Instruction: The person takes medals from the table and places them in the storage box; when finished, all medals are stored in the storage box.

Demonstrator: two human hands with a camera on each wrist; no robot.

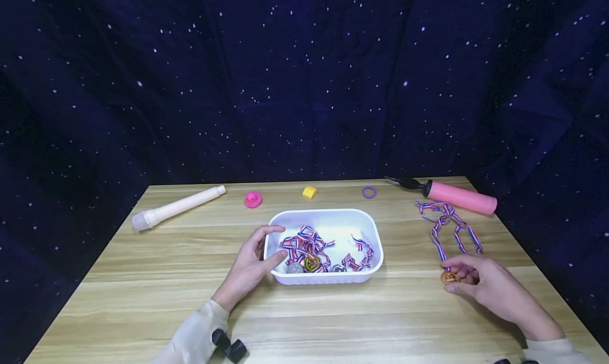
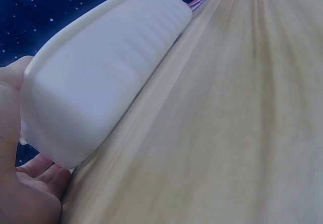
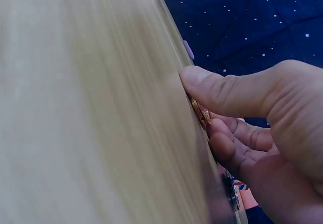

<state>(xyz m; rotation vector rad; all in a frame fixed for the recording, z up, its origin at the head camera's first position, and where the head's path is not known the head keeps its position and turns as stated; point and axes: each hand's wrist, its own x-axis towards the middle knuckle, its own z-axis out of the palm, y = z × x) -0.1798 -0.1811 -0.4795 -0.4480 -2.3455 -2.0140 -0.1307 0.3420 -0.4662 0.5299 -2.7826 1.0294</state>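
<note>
A white plastic tub (image 1: 323, 278) stands mid-table, and my left hand (image 1: 249, 263) grips its left end, thumb and a finger over the rim. Inside lie medals on red, white and blue striped ribbons (image 1: 304, 242): a gold medal (image 1: 312, 263) and silvery ones (image 1: 295, 267) along the near wall. Off to the right, my right hand (image 1: 490, 284) pinches a bronze-coloured medal (image 1: 449, 278) between thumb and fingers, low over the tabletop. Its striped ribbon (image 1: 444, 218) trails away from me across the wood. The right wrist view shows the medal's edge (image 3: 201, 113) beneath the thumb.
Along the back of the wooden table (image 1: 323, 321) lie a pale microphone-shaped tube (image 1: 178, 208), a pink rubber duck (image 1: 253, 199), a yellow block (image 1: 309, 192), a purple ring (image 1: 369, 192) and a pink hand pump (image 1: 461, 196) with a black nozzle. A starry dark curtain (image 1: 304, 89) hangs behind.
</note>
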